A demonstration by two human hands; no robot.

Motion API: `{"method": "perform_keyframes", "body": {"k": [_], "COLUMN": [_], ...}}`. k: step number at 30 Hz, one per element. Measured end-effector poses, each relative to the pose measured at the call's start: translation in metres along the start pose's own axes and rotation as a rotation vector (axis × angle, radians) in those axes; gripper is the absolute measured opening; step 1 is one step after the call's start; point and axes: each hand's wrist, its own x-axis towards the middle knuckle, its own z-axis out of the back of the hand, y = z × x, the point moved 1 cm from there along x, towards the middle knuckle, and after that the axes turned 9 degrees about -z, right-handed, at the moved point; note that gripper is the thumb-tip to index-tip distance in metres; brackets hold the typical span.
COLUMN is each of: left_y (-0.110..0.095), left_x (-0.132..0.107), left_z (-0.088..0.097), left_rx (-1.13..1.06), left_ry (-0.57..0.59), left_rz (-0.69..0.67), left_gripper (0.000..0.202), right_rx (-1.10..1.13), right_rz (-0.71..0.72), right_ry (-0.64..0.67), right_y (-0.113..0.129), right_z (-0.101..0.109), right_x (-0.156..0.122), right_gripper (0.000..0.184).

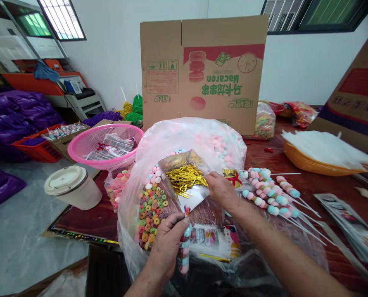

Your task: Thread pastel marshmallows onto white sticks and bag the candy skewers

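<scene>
My left hand (169, 239) is closed round a bagged candy skewer (184, 247) of pink, white and blue pieces, pinching the bag's gathered neck. My right hand (221, 189) reaches into a heap of gold twist ties (185, 178) lying on a shiny foil sheet (193, 198), fingers pinched at the ties. Both hands work over a large clear plastic bag (131, 206) holding coloured ring candies (151, 210) and pastel marshmallows (221, 144). Printed packaging sleeves (214, 241) lie below my right wrist.
Finished marshmallow skewers (270, 192) lie to the right on the dark red table (87, 214). An orange basket of white sticks (323, 154), a pink basket (106, 142), a lidded paper cup (72, 187) and an upright Macaron carton (202, 70) surround the work area.
</scene>
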Motion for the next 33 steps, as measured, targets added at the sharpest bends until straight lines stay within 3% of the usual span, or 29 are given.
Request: {"method": "perform_keyframes", "body": {"k": [4,7,11,16,20,24,27,30,33], "left_y": [0.001,0.002,0.002,0.001,0.004,0.008,0.006,0.003,0.001], "left_x": [-0.009,-0.011,-0.007,-0.005,-0.009,-0.011,-0.009,-0.005,0.000], "left_z": [0.007,0.017,0.018,0.000,-0.006,0.004,0.012,0.013,0.005], "left_rx": [-0.024,-0.046,-0.060,-0.047,-0.036,-0.052,-0.063,-0.064,-0.045], "left_ry": [-0.048,-0.072,-0.073,-0.026,-0.031,-0.047,-0.084,-0.102,-0.097], "left_rz": [-0.020,-0.034,-0.040,-0.012,0.008,-0.018,-0.055,-0.052,-0.027], "left_gripper": [0.033,0.033,0.034,0.035,0.034,0.035,0.033,0.033,0.036], "right_rx": [-0.003,0.012,0.064,0.065,0.015,0.007,0.035,0.101,0.180], "right_rz": [0.112,0.132,0.088,0.079,0.125,0.224,0.235,0.190,0.136], "right_ry": [0.074,0.096,0.046,0.030,0.023,0.084,0.119,0.103,0.102], "right_y": [0.011,0.011,0.003,-0.003,0.000,0.009,0.010,0.002,-0.003], "right_z": [-0.009,-0.002,0.016,0.021,0.007,-0.008,-0.007,0.007,0.025], "right_x": [0.039,0.051,0.025,-0.018,0.000,0.038,0.054,0.049,0.019], "right_gripper": [0.021,0.017,0.025,0.025,0.027,0.019,0.013,0.016,0.018]}}
